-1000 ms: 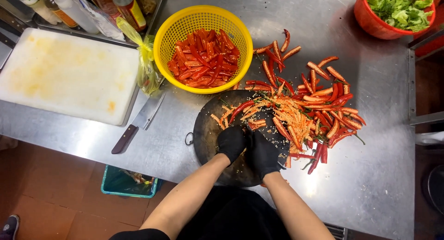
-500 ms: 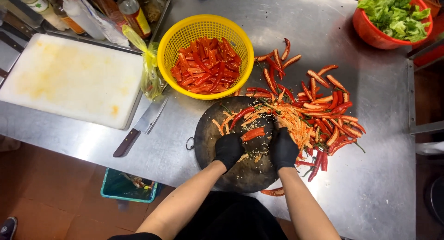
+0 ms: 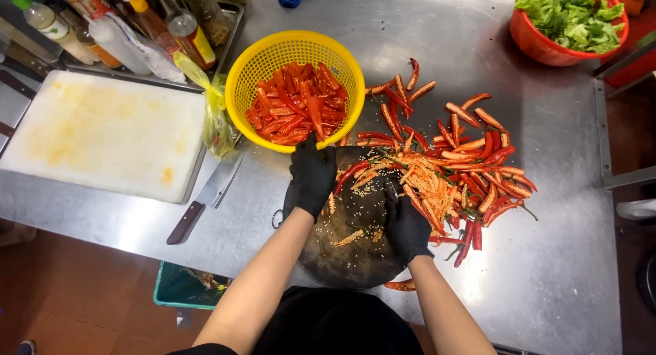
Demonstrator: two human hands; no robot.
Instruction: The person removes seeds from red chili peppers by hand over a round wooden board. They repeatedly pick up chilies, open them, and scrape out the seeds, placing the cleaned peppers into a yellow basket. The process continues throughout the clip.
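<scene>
White cutting board (image 3: 102,133) far left of the round dark chopping block (image 3: 352,218), bottles (image 3: 137,20) in a tray behind it. Cleaver (image 3: 208,194) with brown handle lies on the steel worktop (image 3: 560,259) between board and block; yellow plastic bag (image 3: 215,112) just above it. Yellow basket (image 3: 295,88) of split red chili pieces (image 3: 294,105) touches the block's far edge. Left hand (image 3: 313,174), black glove, reaches from the block to the basket rim; fingers closed together, cannot tell if they grip anything. One red chili (image 3: 352,172) lies on the block just right of that hand, with seeds (image 3: 352,237) scattered on the block. Right hand (image 3: 408,225), black glove, rests on the block's right side, fingers curled down, grip unclear. Pile of whole red chilies (image 3: 471,164) right of the block, seed heap (image 3: 427,184) at its near edge. Red bowl of lettuce (image 3: 570,20) far right, well apart.
</scene>
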